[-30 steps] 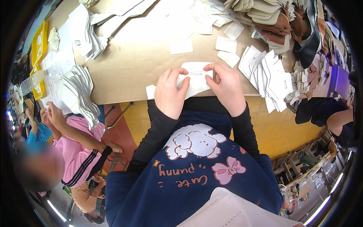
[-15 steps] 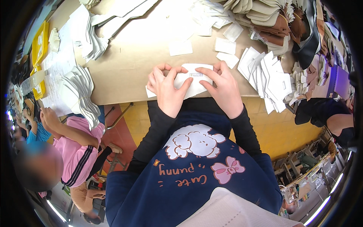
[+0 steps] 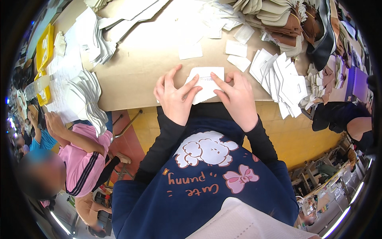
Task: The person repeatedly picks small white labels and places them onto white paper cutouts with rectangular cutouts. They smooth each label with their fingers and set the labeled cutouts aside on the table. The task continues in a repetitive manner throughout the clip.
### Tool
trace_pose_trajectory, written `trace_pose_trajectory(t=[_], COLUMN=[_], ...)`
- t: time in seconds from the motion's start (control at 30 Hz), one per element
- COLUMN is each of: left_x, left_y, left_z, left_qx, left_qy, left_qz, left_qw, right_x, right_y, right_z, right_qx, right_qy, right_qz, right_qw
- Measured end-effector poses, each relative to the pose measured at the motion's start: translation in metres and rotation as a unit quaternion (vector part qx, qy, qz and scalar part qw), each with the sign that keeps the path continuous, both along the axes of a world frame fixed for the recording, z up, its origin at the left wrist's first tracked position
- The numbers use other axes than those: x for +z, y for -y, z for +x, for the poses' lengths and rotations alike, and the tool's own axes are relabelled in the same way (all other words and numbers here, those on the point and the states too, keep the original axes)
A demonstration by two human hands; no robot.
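A small white panel (image 3: 205, 85) lies at the table's near edge, with a narrow label strip (image 3: 205, 78) across its upper part. My left hand (image 3: 175, 95) is open, fingers spread; its thumb and index fingertip rest on the panel's left side. From the right, my right hand (image 3: 238, 95) touches the same panel, index fingertip at the strip's right end and thumb lower on the edge. Its fingers are apart too, the outer ones bent over the tabletop. What lies under the panel is hidden.
White cut panels (image 3: 278, 79) are fanned out at the right. A banded white stack (image 3: 85, 95) overhangs the left edge. Several loose white pieces (image 3: 236, 48) lie beyond my hands, brown and cream bundles (image 3: 284, 24) farther right. A co-worker in pink (image 3: 89, 151) sits at the left.
My left hand's fingers have spread, and its index has straightened. A white piece beneath that hand no longer shows. My right index has shifted toward the strip's right end.
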State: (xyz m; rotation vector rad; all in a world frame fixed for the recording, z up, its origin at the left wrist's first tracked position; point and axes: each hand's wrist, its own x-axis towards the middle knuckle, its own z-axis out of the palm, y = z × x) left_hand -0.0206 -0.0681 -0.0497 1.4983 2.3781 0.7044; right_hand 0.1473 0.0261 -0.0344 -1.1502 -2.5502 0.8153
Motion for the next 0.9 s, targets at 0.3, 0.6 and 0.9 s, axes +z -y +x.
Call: trace_pose_trajectory(t=[0.3,0.6,0.9], left_x=[0.004,0.000,0.006], left_y=[-0.005,-0.012,-0.021], left_z=[-0.004,-0.008,-0.020], left_qx=[0.033,0.072,0.059], left_qy=[0.038,0.052,0.083], left_qz=[-0.039,-0.025,-0.059], left_qw=[0.998,0.996,0.993], right_x=[-0.006,0.000,0.000], right_y=[0.003,0.005,0.002], right_z=[0.003,-0.003,-0.002], right_qx=[0.008,-0.013,-0.015], right_qy=[-0.016,0.004,-0.005], right_qz=[0.055,0.046,0.030], right_qw=[0.998,0.999,0.999])
